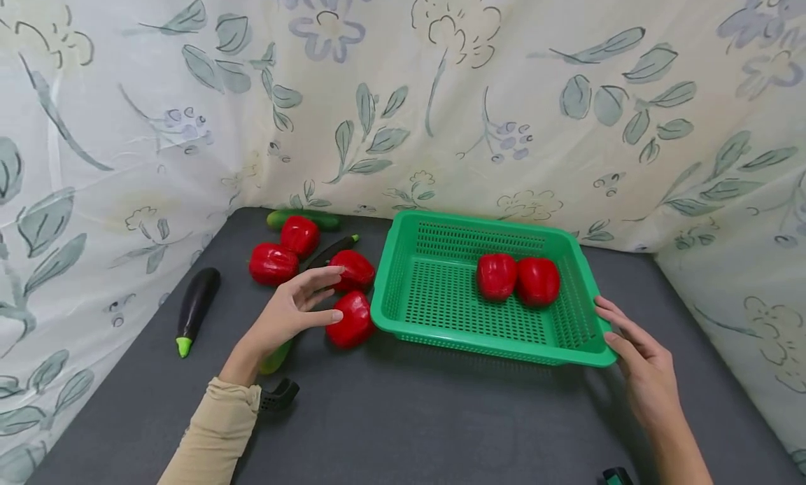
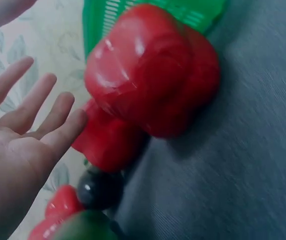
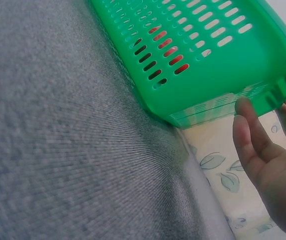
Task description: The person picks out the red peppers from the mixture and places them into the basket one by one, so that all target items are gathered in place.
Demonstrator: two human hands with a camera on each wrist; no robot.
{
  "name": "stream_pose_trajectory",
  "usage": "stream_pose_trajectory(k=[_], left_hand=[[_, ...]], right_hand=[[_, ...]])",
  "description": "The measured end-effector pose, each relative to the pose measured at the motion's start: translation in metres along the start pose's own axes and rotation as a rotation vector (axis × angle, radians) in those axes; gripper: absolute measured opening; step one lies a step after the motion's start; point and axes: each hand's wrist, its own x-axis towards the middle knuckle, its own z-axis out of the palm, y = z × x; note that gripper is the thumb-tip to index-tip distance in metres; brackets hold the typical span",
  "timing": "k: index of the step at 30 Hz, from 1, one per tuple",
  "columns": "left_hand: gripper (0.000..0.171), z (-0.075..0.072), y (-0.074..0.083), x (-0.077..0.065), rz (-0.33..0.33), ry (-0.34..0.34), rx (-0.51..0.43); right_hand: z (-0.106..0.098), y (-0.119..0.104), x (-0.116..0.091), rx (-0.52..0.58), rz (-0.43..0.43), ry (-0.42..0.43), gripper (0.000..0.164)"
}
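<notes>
Left hand [image 1: 296, 310]: fingers spread and only loosely bent, thumb well apart from them, nothing in its hold. It hangs beside the near red pepper [image 1: 351, 322], thumb tip over that pepper's edge in the head view; contact cannot be told. A second red pepper [image 1: 357, 269] lies just behind, partly covered by the fingertips. Both lie on the dark grey table [image 1: 472, 422], just outside the left end of the green basket [image 1: 491, 341]. Right hand [image 1: 645, 369]: partly closed, thumb and fingers gripping the basket's rim at its right end, toward the near corner; the right wrist view shows fingertips at the end wall, below the lip. In the basket, right of centre, a pair of red peppers [image 1: 497, 277] lie side by side. Farther left on the table, two more peppers [image 1: 273, 264] sit against each other, a green cucumber [image 1: 324, 222] behind them and a slim dark eggplant [image 1: 334, 250] between them and the second pepper. A larger eggplant [image 1: 200, 299] lies apart at the left edge, green stem end nearest the viewer. Under the left wrist, a yellow-green vegetable [image 1: 273, 360] shows in part. Floral cloth [image 1: 403, 107] backs the table.
</notes>
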Motion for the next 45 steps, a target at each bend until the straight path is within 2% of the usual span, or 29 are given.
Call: stream_pose_trajectory(k=[7, 11, 17, 25, 33, 45], left_hand=[[0.067, -0.008, -0.007, -0.007, -0.033, -0.009, -0.036], [0.068, -0.01, -0.01, -0.008, -0.052, -0.049, -0.038], [0.068, -0.008, -0.015, -0.006, -0.1, -0.099, -0.025], [0.069, -0.006, -0.014, -0.006, -0.118, -0.121, -0.047], [0.073, -0.005, -0.014, -0.006, -0.135, -0.171, -0.077], [0.08, -0.005, -0.017, -0.005, -0.139, -0.218, 0.018]], right_hand=[[0.001, -0.001, 0.001, -0.035, 0.007, -0.015, 0.04], [0.001, -0.002, 0.002, -0.045, 0.005, -0.009, 0.04], [0.0, -0.002, 0.0, -0.041, 0.005, 0.003, 0.04], [0.0, -0.002, 0.0, -0.031, 0.005, 0.004, 0.04], [0.0, -0.002, 0.0, -0.012, 0.011, -0.001, 0.039], [0.0, 0.0, 0.0, -0.008, 0.009, 0.0, 0.039]])
